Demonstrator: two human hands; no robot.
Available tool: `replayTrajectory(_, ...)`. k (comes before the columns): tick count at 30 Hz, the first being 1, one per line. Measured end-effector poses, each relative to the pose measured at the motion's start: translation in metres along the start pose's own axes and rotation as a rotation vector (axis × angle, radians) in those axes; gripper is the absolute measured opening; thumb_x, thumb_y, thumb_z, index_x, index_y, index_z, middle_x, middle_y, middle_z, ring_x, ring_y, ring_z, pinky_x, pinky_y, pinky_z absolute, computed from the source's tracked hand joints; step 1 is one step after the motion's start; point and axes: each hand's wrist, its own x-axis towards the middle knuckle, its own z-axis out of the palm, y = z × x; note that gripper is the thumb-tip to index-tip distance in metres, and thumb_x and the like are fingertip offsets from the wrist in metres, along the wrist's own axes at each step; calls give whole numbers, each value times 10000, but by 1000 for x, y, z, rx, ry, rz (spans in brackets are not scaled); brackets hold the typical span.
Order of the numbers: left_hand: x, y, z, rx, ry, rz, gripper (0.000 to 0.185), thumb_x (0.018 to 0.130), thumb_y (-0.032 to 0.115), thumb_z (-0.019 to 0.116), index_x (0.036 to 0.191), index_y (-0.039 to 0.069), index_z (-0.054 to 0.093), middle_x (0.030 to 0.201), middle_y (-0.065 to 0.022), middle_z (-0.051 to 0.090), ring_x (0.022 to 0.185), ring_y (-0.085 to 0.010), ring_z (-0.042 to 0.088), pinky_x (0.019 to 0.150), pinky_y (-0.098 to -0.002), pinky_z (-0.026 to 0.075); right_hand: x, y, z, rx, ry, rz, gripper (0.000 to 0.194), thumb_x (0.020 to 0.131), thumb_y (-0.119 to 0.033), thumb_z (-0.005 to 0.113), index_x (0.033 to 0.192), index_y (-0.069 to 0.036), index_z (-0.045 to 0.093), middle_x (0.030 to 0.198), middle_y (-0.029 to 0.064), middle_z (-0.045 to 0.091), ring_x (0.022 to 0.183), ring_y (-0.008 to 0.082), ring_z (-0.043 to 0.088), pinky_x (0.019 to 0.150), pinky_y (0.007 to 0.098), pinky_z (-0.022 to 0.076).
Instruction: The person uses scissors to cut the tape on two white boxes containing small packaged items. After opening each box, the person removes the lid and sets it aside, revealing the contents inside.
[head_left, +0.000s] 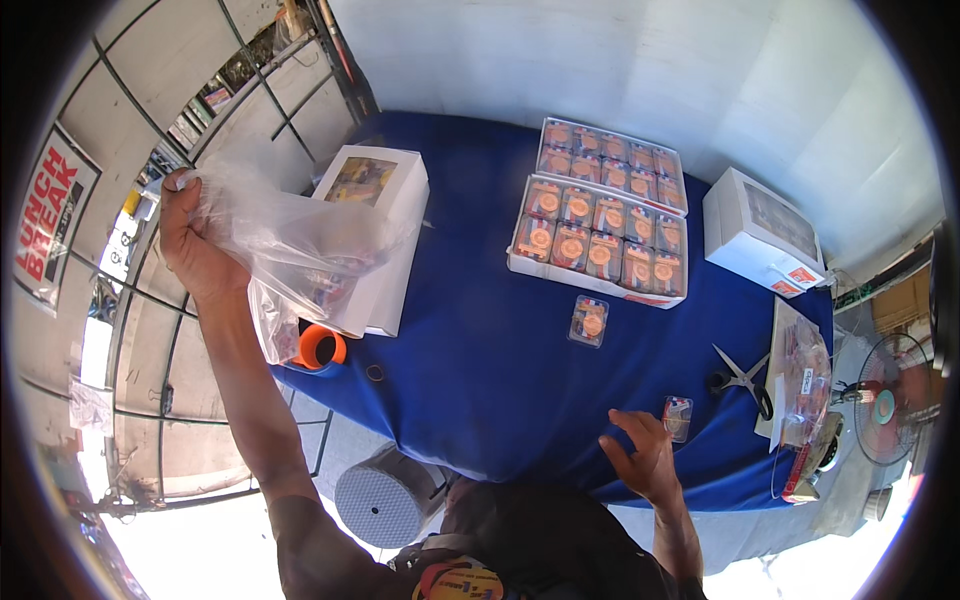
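My left hand (196, 236) is closed on the gathered top of a clear plastic bag (330, 247), raised at the left of the table. Small packs show through the bag, beside a white windowed box (409, 161). My right hand (637, 454) is over the near edge with fingers apart and nothing in it, beside a clear plastic case (678, 418). Another clear case (589, 321) holding a bronze-coloured medal and a folded ribbon lies in front of two open white boxes, the nearer (600, 287) and the farther (615, 133), filled with rows of such cases.
On the blue tablecloth (480, 375) lie black-handled scissors (742, 375), a rubber band (374, 373) and an orange-rimmed roll or cup (322, 346). A white windowed box (750, 232) and a plastic-wrapped bundle (806, 390) are at right, near a fan (885, 405). A stool (379, 506) stands below.
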Motion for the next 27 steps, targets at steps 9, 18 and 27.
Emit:
replayTrajectory(9,-68,53,87,-110,-228,156,198,846,59,662,1017,54,561,826,-35,578,779,-160,632,734,-312,543,45,-45,-5,93,58,-156,736,785,-286,896,1380,15,585,1287,226,659,1150,391,656,954,484,528)
replayTrajectory(18,-219,56,175,-313,-847,-53,308,854,-8,734,910,120,460,705,28,427,581,-83,401,533,-257,331,63,-70,-50,333,-68,-139,1269,642,-461,960,1621,-17,285,1593,268,408,1480,449,391,1215,525,334)
replayTrajectory(27,-350,34,266,-681,-1197,-65,196,764,-22,709,871,62,568,690,-28,605,535,-215,595,479,-325,440,-16,-16,-65,1435,-31,169,881,915,-444,762,1587,-48,351,1545,167,504,1411,339,512,1176,496,429)
